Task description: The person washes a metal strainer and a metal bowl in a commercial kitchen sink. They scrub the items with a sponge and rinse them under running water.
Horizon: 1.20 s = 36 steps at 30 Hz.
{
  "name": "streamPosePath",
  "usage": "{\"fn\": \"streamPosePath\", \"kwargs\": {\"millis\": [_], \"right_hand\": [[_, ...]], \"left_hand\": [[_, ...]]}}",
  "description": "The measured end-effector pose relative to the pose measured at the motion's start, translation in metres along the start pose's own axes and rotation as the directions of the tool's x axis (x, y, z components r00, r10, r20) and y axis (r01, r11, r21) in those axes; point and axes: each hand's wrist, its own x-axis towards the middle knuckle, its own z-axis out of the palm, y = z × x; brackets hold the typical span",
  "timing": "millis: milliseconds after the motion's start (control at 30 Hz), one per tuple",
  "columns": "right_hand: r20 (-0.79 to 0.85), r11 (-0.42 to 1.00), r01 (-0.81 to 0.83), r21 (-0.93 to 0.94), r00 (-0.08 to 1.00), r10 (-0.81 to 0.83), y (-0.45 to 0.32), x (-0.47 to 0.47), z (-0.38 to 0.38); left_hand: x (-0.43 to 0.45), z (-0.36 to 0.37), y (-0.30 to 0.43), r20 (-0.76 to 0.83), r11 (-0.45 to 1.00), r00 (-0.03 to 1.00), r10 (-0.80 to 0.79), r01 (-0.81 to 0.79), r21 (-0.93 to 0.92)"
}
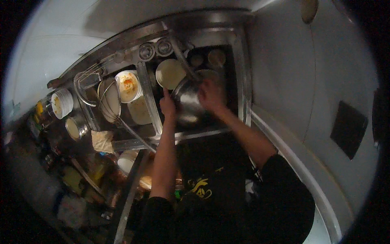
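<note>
A shiny stainless steel bowl (189,105) is tilted in the right basin of a metal sink (239,91). My left hand (167,105) holds the bowl's left edge, with the index finger pointing up along it. Blurred, my right hand (210,95) presses against the bowl's right part below the faucet spout (182,56). Whether it holds anything cannot be made out. Just beyond my left hand sits a stack of pale round bowls (170,74). Two dim round containers, a smaller one (196,60) and a larger one (217,58), stand at the basin's back right.
In the left basin are soiled white bowls (128,85) and a large wire whisk (109,99), its handle crossing the sink's front edge. Stacked white bowls (62,103), a metal pot (74,128) and a cloth (102,141) lie left. A wall (283,76) rises close on the right.
</note>
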Motion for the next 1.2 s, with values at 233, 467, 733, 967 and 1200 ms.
{"fn": "streamPosePath", "kwargs": {"millis": [233,467,733,967,1200], "right_hand": [[0.285,0.934,-0.312,0.173,0.924,0.256,0.022,0.062,-0.028],[0.159,0.988,-0.139,0.060,0.979,0.128,0.010,0.055,0.002],[0.269,0.998,0.056,0.027,0.961,-0.061,-0.023,0.046,-0.005],[0.022,0.980,0.066,-0.187,0.998,-0.063,-0.003,0.042,-0.012],[0.189,0.949,-0.082,0.305,0.982,0.024,0.051,0.053,-0.013]], "left_hand": [[0.002,-0.005,0.008,0.076,0.886,0.988,-0.134,0.154,-0.438],[0.017,-0.012,-0.018,0.262,0.895,0.965,0.014,0.104,-0.433],[0.043,0.023,0.028,0.344,0.947,0.936,-0.069,0.170,-0.273],[0.022,0.004,0.016,0.145,0.934,0.988,-0.060,0.107,-0.340],[-0.011,-0.009,0.027,0.106,0.819,0.975,-0.196,0.222,-0.530]]}}
